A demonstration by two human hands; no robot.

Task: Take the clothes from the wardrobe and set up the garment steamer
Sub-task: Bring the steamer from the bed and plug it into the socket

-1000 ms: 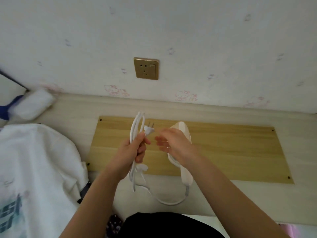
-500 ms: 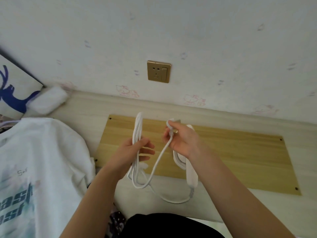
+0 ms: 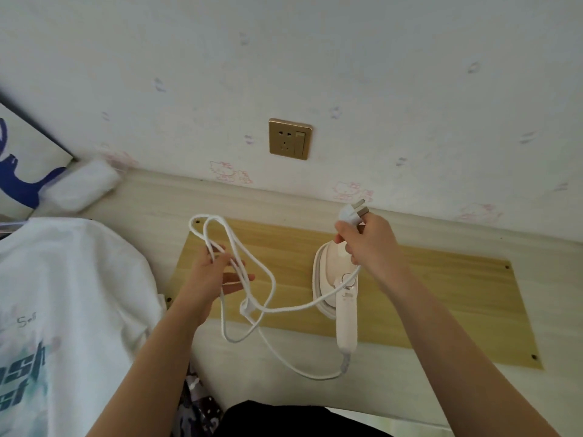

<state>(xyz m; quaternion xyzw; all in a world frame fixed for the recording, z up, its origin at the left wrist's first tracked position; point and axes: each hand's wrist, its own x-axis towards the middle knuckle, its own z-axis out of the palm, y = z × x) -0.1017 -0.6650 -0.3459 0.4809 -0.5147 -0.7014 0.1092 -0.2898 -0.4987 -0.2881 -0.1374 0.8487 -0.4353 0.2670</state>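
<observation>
On the pale desk (image 3: 151, 212) before you lay a yellow wooden board (image 3: 441, 298), and on that board rested the white garment steamer (image 3: 334, 285), its handle pointing back toward you; your right hand (image 3: 369, 244) was raised above the steamer's head and pinched the white plug (image 3: 351, 212), prongs aimed up toward the wall; your left hand (image 3: 214, 275) was held well apart from it, over the board's left end, fingers loosely spread with loops of the white cord (image 3: 268, 279) draped across them rather than gripped; from those loops the cord ran right, crossed the steamer's body and rose to the plug, while another stretch hung down over the desk and curved round to the handle's tail; a gold wall socket (image 3: 289, 139) sat on the patterned wall above, between your two hands and clear of the plug; to your left a white printed T-shirt (image 3: 63, 294) was spread beside the board; near the wall in the far left corner lay a white packet (image 3: 85, 187), just beside a panel with a blue deer design (image 3: 19, 175).
</observation>
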